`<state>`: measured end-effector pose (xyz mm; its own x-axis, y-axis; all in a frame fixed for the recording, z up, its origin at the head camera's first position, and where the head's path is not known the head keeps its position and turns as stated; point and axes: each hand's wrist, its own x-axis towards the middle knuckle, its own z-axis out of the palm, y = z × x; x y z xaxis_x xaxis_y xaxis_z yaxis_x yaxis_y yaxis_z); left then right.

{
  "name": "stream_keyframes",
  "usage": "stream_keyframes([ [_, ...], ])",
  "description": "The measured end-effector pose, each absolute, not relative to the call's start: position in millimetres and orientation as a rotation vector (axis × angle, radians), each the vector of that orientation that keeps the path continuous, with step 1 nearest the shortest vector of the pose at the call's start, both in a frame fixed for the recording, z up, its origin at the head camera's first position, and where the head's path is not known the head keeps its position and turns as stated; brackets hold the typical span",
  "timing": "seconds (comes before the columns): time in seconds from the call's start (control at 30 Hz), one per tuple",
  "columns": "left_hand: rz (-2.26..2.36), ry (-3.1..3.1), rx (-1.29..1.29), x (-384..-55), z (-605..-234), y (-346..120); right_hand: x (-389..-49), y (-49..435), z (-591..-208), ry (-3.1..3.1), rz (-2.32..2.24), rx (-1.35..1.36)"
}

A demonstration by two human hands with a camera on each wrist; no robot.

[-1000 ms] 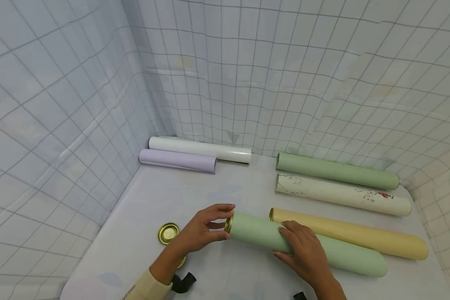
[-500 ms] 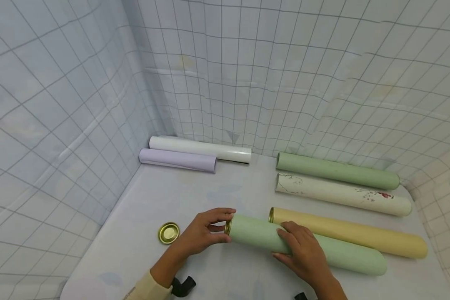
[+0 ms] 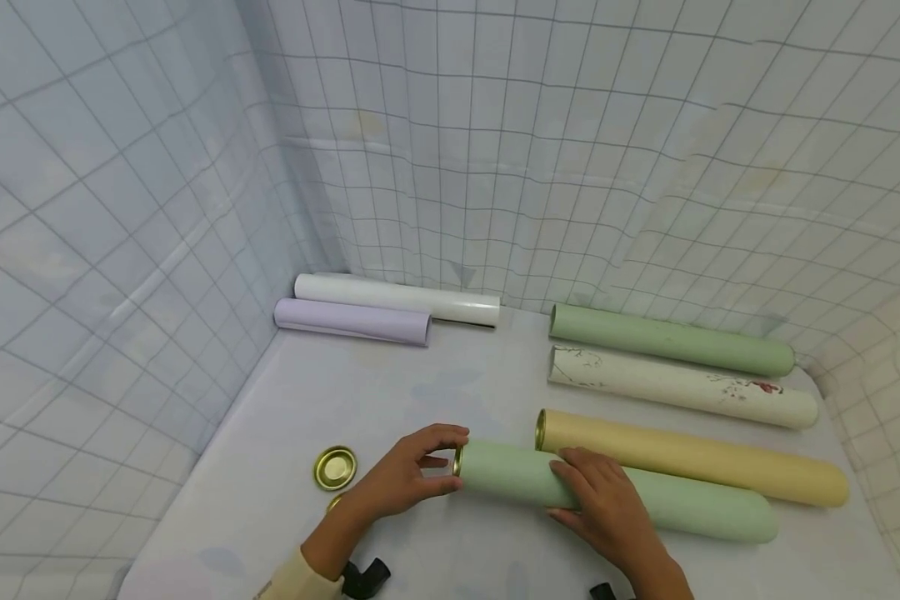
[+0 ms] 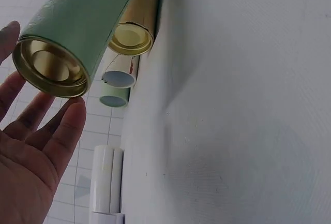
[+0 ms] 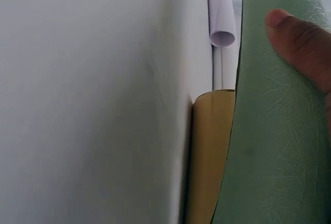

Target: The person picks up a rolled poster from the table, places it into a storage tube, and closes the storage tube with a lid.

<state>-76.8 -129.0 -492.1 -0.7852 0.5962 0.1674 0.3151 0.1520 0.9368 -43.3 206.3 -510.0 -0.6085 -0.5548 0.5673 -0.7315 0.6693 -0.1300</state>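
A pale green wallpaper roll (image 3: 510, 473) lies slanted in both hands, its left end closed by a gold metal cap (image 4: 50, 66). My left hand (image 3: 408, 471) holds that end, thumb and fingertips spread round the cap's rim. Farther along, my right hand (image 3: 603, 504) grips the roll's middle from above, with the thumb (image 5: 297, 40) lying along its surface. A yellow roll (image 3: 690, 457), also gold-capped, lies just behind the green one and is partly covered by it. Left of my left hand rests a loose gold cap (image 3: 335, 468); a second cap (image 3: 335, 502) is mostly hidden by the forearm.
Behind the yellow roll lie a flower-patterned roll (image 3: 667, 385) and a darker green roll (image 3: 671, 339). At the back left are a white roll (image 3: 397, 297) and a lilac roll (image 3: 352, 322). Grid-patterned cloth walls (image 3: 480, 167) enclose the white table (image 3: 255, 467).
The green roll's left end has dipped slightly toward me, and my left hand has moved down with it. My right hand keeps its grip in the middle.
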Motion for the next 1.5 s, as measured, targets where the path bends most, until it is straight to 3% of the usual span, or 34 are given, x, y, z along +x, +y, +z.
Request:
stream_keyframes([
  [1.5,1.605,2.393,0.612,-86.6,-485.5,-184.2,-52.1,287.4,-526.0,-2.597,0.365,0.696],
])
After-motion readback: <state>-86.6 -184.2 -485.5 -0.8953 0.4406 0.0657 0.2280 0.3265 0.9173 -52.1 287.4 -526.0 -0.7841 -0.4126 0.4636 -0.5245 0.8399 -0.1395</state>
